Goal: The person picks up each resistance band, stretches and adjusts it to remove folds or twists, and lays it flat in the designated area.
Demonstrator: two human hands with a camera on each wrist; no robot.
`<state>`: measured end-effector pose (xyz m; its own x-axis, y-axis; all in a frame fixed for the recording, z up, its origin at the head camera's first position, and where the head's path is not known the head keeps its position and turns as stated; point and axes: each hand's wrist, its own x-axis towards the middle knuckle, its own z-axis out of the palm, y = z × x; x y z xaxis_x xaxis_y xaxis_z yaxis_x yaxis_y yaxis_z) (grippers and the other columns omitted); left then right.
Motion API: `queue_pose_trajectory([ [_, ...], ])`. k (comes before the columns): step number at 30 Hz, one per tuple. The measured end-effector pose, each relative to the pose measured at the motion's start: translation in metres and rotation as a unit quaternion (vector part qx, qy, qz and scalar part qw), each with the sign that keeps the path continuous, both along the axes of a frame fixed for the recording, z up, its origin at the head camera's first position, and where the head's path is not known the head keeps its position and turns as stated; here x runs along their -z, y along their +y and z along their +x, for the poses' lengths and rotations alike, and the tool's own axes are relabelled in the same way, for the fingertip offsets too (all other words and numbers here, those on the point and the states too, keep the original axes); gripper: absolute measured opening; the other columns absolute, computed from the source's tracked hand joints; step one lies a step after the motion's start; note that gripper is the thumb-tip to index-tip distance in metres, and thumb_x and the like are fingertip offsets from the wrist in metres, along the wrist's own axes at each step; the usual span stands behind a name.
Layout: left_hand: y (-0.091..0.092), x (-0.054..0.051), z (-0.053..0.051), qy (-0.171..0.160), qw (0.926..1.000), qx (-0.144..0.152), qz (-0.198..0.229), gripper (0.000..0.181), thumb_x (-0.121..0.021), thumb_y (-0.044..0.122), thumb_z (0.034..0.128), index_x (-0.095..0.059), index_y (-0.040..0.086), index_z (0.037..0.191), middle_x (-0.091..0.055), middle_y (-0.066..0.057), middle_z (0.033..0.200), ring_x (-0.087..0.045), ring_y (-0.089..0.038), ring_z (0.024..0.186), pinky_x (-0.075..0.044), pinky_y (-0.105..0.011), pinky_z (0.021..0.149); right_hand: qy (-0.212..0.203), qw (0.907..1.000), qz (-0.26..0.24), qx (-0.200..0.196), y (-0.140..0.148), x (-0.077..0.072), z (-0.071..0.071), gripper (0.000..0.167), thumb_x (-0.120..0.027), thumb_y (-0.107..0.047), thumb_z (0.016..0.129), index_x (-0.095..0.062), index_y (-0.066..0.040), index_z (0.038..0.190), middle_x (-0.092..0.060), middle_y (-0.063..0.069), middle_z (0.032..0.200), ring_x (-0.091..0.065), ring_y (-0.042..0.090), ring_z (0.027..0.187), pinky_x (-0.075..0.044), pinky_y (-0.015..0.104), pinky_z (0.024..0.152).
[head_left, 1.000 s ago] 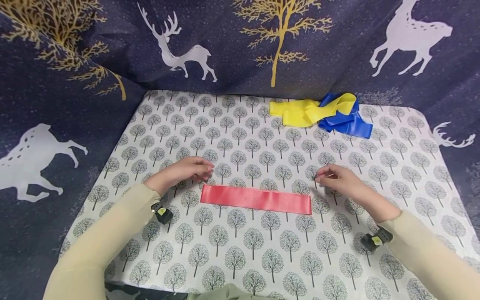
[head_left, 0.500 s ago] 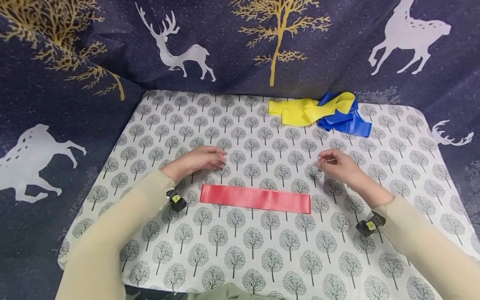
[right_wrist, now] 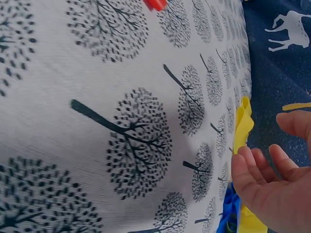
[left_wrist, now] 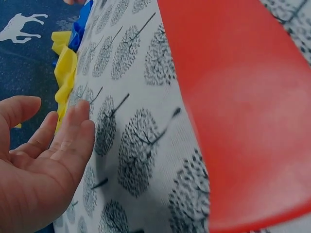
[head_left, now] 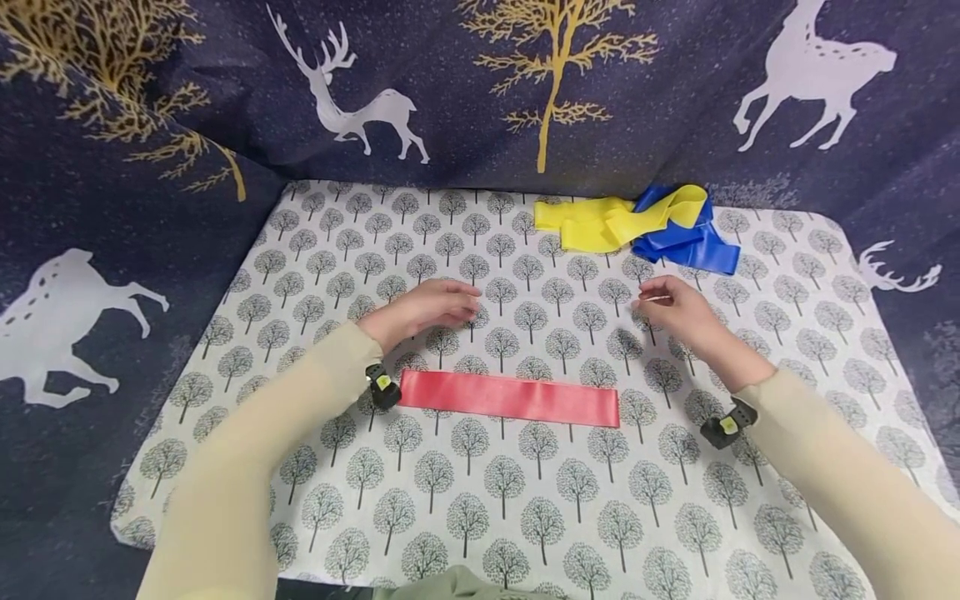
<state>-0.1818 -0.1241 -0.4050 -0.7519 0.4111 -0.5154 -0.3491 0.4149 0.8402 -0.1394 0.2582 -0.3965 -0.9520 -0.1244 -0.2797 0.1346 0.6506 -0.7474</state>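
A red strip (head_left: 510, 398) lies flat across the middle of the cloth-covered table in the head view; its broad surface (left_wrist: 243, 97) fills the right of the left wrist view. Beyond its left part, my left hand (head_left: 431, 308) hovers with relaxed fingers and holds nothing. My right hand (head_left: 675, 312), also without anything in it, is past the strip's right end, fingers loosely bent. Neither hand touches the strip. Toward the back right lie a yellow strip (head_left: 592, 227) and a blue strip (head_left: 697, 250), crumpled together, the yellow one partly over the blue.
The white table cover (head_left: 465, 500) has a tree print. Behind it and at the sides hangs a dark blue cloth (head_left: 450, 50) with deer and golden trees. A black wrist device (head_left: 384, 388) sits at my left cuff, another device (head_left: 726, 425) at my right.
My left hand has moved right and away from me, past the red strip. My right hand has moved a little farther back. The strips have not moved on the table.
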Motion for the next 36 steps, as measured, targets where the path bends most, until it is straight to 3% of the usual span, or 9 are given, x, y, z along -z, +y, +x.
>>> queue_pose_trajectory([
  [2,0.005,-0.002,-0.003,-0.001,1.0000,-0.002,-0.001,0.048,-0.054,0.015,0.1053,-0.046,0.002,0.150,-0.060,-0.024,0.142,-0.059,-0.038,0.135,-0.049,-0.040,0.117,0.004,1.0000,0.001,0.007,0.000,0.001,-0.003,0.052,-0.057,-0.027,0.103,-0.046,0.006,0.142,-0.058,0.023,0.135,-0.055,0.002,0.102,-0.047,0.006,0.078],
  [8,0.021,-0.007,-0.015,0.010,0.9999,-0.005,0.012,0.047,-0.054,0.014,0.1053,-0.046,0.002,0.150,-0.060,-0.023,0.143,-0.059,-0.037,0.135,-0.049,-0.037,0.118,0.012,0.9991,-0.029,0.027,-0.001,0.003,-0.012,0.053,-0.055,-0.023,0.103,-0.043,0.008,0.144,-0.056,0.021,0.133,-0.051,-0.012,0.091,-0.047,0.004,0.079],
  [15,0.041,-0.011,-0.027,0.010,0.9989,-0.013,0.045,0.047,-0.054,0.014,0.1058,-0.046,0.001,0.150,-0.058,-0.023,0.145,-0.059,-0.037,0.134,-0.050,-0.038,0.116,0.017,0.9964,-0.063,0.055,-0.003,0.008,-0.022,0.054,-0.053,-0.020,0.104,-0.040,0.008,0.148,-0.051,0.024,0.143,-0.050,-0.013,0.091,-0.048,0.003,0.079],
  [24,0.077,-0.004,-0.041,-0.030,0.9954,-0.050,0.076,0.046,-0.056,0.011,0.1049,-0.047,0.001,0.149,-0.058,-0.021,0.147,-0.059,-0.033,0.134,-0.051,-0.034,0.115,0.023,0.9902,-0.083,0.110,-0.009,0.014,-0.039,0.052,-0.054,-0.019,0.103,-0.042,0.007,0.147,-0.054,0.012,0.131,-0.057,-0.007,0.086,-0.054,0.008,0.075],
  [33,0.108,-0.005,-0.050,-0.018,0.9949,-0.047,0.088,0.044,-0.055,0.012,0.1057,-0.048,0.000,0.148,-0.060,-0.021,0.143,-0.061,-0.033,0.133,-0.053,-0.033,0.112,0.009,0.9874,-0.088,0.131,-0.013,0.013,-0.048,0.057,-0.054,-0.027,0.105,-0.039,0.002,0.152,-0.053,0.004,0.130,-0.058,0.005,0.090,-0.055,0.012,0.076],
  [36,0.119,-0.005,-0.055,-0.023,0.9929,-0.063,0.098,0.044,-0.054,0.013,0.1062,-0.048,0.000,0.148,-0.060,-0.020,0.144,-0.061,-0.033,0.133,-0.052,-0.033,0.113,0.007,0.9855,-0.090,0.143,-0.014,0.016,-0.052,0.057,-0.053,-0.027,0.105,-0.040,0.000,0.153,-0.053,0.005,0.132,-0.058,0.006,0.091,-0.054,0.012,0.076],
])
